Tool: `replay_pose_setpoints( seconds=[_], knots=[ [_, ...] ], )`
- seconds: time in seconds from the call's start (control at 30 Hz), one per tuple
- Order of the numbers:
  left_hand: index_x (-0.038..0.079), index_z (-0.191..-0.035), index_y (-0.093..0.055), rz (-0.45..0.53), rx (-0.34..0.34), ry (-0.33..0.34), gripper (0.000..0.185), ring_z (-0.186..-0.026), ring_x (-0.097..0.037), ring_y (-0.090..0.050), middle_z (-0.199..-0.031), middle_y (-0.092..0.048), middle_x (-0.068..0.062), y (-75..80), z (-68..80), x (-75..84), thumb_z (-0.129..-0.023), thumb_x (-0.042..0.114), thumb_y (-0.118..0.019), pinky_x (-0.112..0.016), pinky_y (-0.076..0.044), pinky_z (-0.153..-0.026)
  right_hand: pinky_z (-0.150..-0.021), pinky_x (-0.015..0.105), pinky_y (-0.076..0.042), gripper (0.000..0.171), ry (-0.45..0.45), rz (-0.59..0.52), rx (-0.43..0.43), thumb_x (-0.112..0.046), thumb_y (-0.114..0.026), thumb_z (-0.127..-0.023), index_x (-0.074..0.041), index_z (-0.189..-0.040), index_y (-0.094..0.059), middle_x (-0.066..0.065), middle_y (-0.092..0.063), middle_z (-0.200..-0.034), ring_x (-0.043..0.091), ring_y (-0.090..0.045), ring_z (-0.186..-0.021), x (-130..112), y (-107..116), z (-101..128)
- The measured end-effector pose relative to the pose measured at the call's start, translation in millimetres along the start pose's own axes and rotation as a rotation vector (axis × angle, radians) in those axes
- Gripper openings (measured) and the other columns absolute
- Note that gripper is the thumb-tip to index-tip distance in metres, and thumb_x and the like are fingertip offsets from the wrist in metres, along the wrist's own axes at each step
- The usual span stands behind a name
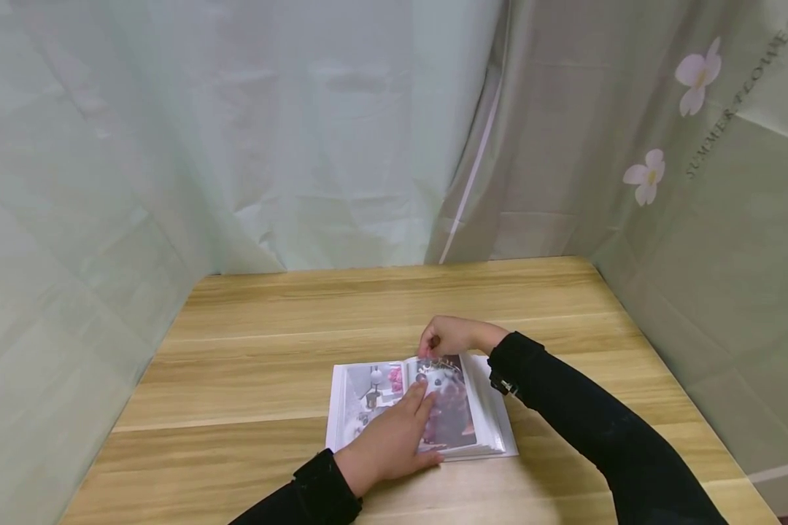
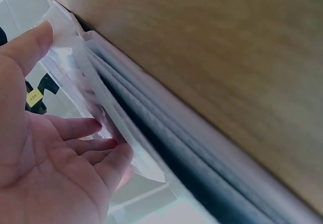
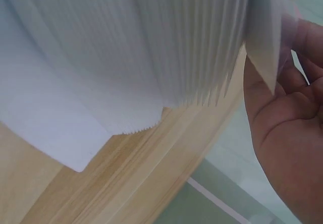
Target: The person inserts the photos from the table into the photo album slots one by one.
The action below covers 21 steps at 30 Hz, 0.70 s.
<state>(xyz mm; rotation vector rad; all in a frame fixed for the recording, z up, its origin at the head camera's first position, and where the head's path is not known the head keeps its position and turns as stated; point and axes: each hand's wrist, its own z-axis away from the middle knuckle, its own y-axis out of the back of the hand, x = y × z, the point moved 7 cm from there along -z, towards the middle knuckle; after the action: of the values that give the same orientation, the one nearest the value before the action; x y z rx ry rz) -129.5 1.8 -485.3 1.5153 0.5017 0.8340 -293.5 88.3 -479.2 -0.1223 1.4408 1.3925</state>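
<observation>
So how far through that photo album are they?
The album lies open on the table, near its front: few leaves left, a thick stack right. The left hand rests flat on it while the right hand pinches the top edge of a leaf. Most remain unturned.

The right hand (image 3: 290,133) is pinching the corner of a clear plastic sleeve (image 3: 265,37) at the edge of the fanned white pages of a photo album (image 3: 126,57), which is lying on the wooden table (image 3: 126,183).
</observation>
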Motion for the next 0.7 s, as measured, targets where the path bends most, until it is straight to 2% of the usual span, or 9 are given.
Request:
replay_pose_setpoints(
  seconds=[0.17, 0.3, 0.5, 0.7],
  knots=[
    [-0.003, -0.15, -0.039, 0.013, -0.003, 0.005, 0.095, -0.146, -0.033, -0.032, -0.159, -0.027, -0.026, 0.5, -2.2, 0.9, -0.087, 0.062, -0.067, -0.038, -0.039, -0.112, -0.071, 0.019, -0.052, 0.019, 0.065, 0.052, 0.068, 0.011, -0.063, -0.088, -0.002, -0.095, -0.076, 0.001, -0.072, -0.089, 0.004, -0.059, -0.078, -3, 9, 9],
    [-0.003, -0.15, -0.041, 0.013, -0.004, 0.006, 0.094, -0.145, -0.034, -0.033, -0.158, -0.029, -0.026, -0.6, -3.8, 2.5, -0.085, 0.06, -0.07, -0.039, -0.041, -0.11, -0.079, 0.022, -0.053, 0.018, 0.077, 0.105, 0.152, 0.009, -0.064, -0.09, -0.002, -0.096, -0.077, 0.003, -0.073, -0.091, 0.006, -0.062, -0.084, -2, 16, 22],
    [-0.002, -0.148, -0.044, 0.021, -0.015, 0.02, 0.094, -0.145, -0.034, -0.035, -0.157, -0.031, -0.026, -0.1, -7.5, 5.0, -0.083, 0.058, -0.074, -0.039, -0.043, -0.109, -0.08, 0.025, -0.055, 0.012, 0.028, 0.218, 0.283, 0.001, -0.067, -0.093, -0.005, -0.095, -0.077, 0.001, -0.072, -0.092, 0.011, -0.064, -0.086, 2, 22, 47],
    [-0.003, -0.146, -0.046, 0.031, -0.009, 0.034, 0.093, -0.143, -0.036, -0.036, -0.156, -0.033, -0.027, 5.7, -9.8, 6.4, -0.082, 0.055, -0.077, -0.041, -0.045, -0.107, -0.081, 0.031, -0.056, 0.012, -0.045, 0.243, 0.389, 0.001, -0.067, -0.092, -0.002, -0.1, -0.076, 0.006, -0.072, -0.096, 0.017, -0.066, -0.089, 3, 24, 75]
  ],
)
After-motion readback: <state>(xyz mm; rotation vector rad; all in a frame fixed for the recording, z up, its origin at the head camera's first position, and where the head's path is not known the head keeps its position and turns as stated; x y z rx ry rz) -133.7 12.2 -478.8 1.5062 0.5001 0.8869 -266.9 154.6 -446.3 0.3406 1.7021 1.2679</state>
